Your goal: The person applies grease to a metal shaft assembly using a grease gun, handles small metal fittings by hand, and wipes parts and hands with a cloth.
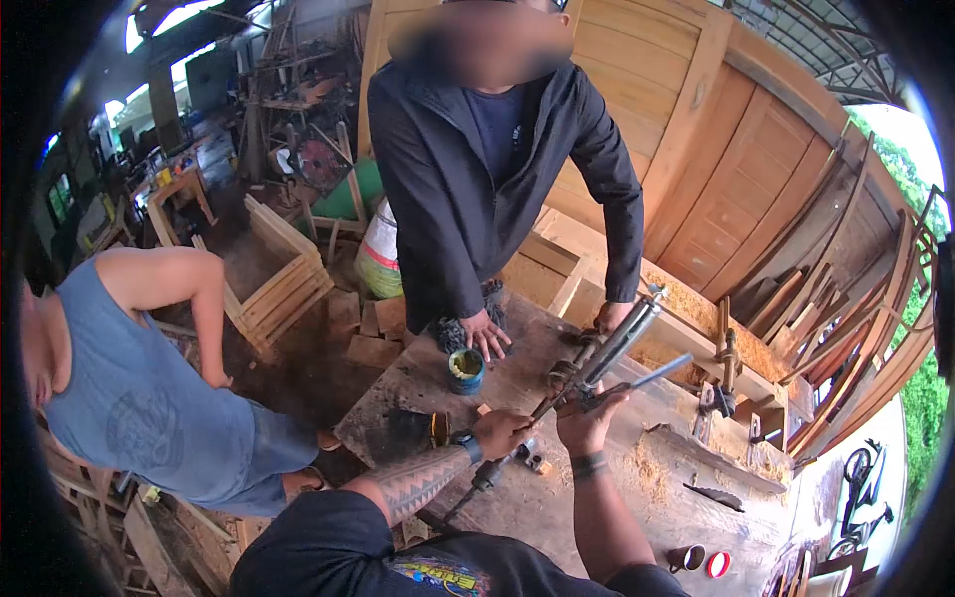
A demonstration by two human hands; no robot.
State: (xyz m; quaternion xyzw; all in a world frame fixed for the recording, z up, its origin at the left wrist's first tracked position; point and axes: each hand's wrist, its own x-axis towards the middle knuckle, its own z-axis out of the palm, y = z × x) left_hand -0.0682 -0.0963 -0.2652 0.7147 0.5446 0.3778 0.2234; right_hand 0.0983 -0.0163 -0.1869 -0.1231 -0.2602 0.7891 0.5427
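Observation:
Over the wooden bench (622, 478), my left hand (500, 435) is closed around a thin dark rod-like part beside a long metal assembly. My right hand (585, 423) grips the lower end of a grey metal tube (627, 336), which slants up and away to the right. A flat grey strip (659, 372) sticks out to the right above my right hand. Under my left hand lies a dark metal shaft (485, 476) with small metal cylinders near it. A blue tin (466, 371) with yellowish contents stands near the far edge of the bench.
Across the bench a person in a dark jacket (438, 189) rests one hand on it and has the other near the tube. Another person in a blue sleeveless shirt (149, 398) is at left. A cup (686, 557) and red lid (718, 564) sit at the near right.

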